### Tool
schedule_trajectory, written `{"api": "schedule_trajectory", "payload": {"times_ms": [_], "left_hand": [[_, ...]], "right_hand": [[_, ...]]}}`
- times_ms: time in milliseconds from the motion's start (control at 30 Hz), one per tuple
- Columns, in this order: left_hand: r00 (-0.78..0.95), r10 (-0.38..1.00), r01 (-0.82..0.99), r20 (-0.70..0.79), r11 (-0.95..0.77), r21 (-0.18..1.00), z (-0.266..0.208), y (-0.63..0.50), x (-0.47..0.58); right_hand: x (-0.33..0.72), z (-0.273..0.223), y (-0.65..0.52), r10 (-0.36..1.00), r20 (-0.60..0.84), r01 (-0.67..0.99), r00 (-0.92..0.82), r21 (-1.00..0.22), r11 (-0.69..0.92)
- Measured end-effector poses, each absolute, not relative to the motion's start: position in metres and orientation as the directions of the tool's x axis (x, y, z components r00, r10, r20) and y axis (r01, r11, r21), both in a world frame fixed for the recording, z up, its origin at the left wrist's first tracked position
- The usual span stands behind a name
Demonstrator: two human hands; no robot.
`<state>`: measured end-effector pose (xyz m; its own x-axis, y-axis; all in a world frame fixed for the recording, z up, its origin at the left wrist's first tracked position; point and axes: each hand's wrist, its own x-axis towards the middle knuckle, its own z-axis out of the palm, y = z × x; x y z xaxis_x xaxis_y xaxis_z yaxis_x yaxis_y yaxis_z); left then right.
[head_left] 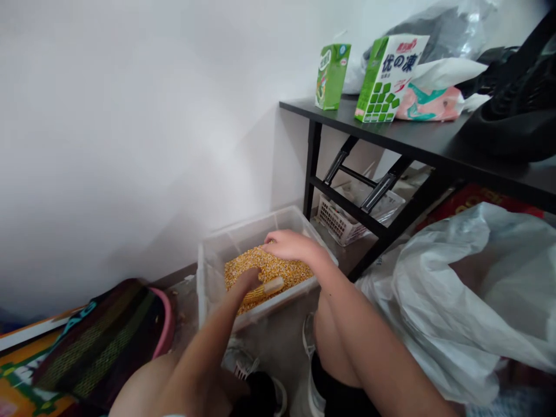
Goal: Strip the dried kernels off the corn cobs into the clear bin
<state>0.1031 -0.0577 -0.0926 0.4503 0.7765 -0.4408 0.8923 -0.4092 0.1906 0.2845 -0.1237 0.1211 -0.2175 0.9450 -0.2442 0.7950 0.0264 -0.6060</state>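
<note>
A clear plastic bin [212,255] on the floor holds a heap of yellow corn kernels [278,269]. My left hand [248,280] reaches down into the bin and grips a corn cob [264,289] whose pale bare end points right. My right hand [289,244] hovers palm down over the kernels at the far side of the bin, fingers curled toward the left; whether it holds anything is hidden. My bare knees and shoes are in the foreground below the bin.
A black folding table [417,139] stands at the right with two green cartons [332,75] [386,78], a pink bag and dark objects. A white basket [347,223] sits beneath it. A large translucent plastic bag [469,289] lies right; a striped cushion [104,341] lies left.
</note>
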Motion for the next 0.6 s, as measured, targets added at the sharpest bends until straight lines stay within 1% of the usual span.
{"api": "schedule_trajectory", "payload": {"times_ms": [100,167,200,233,267,300,333,367,467,500,567,600], "left_hand": [[0.492,0.791,0.871,-0.363,-0.437,0.226,-0.047,-0.037,0.103],[0.509,0.81,0.857,-0.29,-0.445,0.261,-0.014,-0.036,0.097],[0.532,0.823,0.827,-0.2,-0.453,0.335,0.001,-0.04,0.092],[0.56,0.823,0.767,-0.095,-0.471,0.435,0.015,-0.046,0.086],[0.562,0.827,0.716,-0.022,-0.473,0.513,0.026,-0.054,0.079],[0.549,0.835,0.683,0.013,-0.458,0.57,0.035,-0.063,0.073],[0.53,0.848,0.674,0.023,-0.438,0.595,0.041,-0.071,0.068],[0.511,0.86,0.696,0.017,-0.425,0.578,0.046,-0.079,0.063],[0.462,0.887,0.805,-0.013,-0.413,0.426,0.05,-0.09,0.055],[0.458,0.889,0.816,-0.013,-0.415,0.401,0.05,-0.09,0.055],[0.455,0.891,0.806,0.001,-0.412,0.425,0.049,-0.088,0.054],[0.455,0.891,0.798,0.003,-0.409,0.442,0.049,-0.087,0.054]], "right_hand": [[0.294,0.124,-0.123,0.969,-0.173,0.777,-0.174,-0.628,0.028],[0.299,0.126,-0.123,0.976,-0.15,0.72,-0.156,-0.694,0.008],[0.301,0.126,-0.122,0.977,-0.149,0.677,-0.15,-0.736,-0.008],[0.302,0.127,-0.122,0.979,-0.143,0.636,-0.144,-0.771,-0.019],[0.303,0.127,-0.122,0.983,-0.123,0.608,-0.136,-0.793,-0.016],[0.304,0.127,-0.122,0.988,-0.09,0.599,-0.125,-0.801,0.003],[0.304,0.127,-0.122,0.991,-0.058,0.601,-0.119,-0.799,0.026],[0.304,0.129,-0.123,0.992,-0.037,0.604,-0.118,-0.796,0.042],[0.305,0.136,-0.129,0.993,-0.015,0.567,-0.115,-0.822,0.053],[0.306,0.139,-0.131,0.996,0.007,0.554,-0.092,-0.83,0.057],[0.307,0.145,-0.136,0.998,0.052,0.546,-0.02,-0.836,0.054],[0.308,0.148,-0.138,0.999,0.051,0.536,0.005,-0.843,0.04]]}}
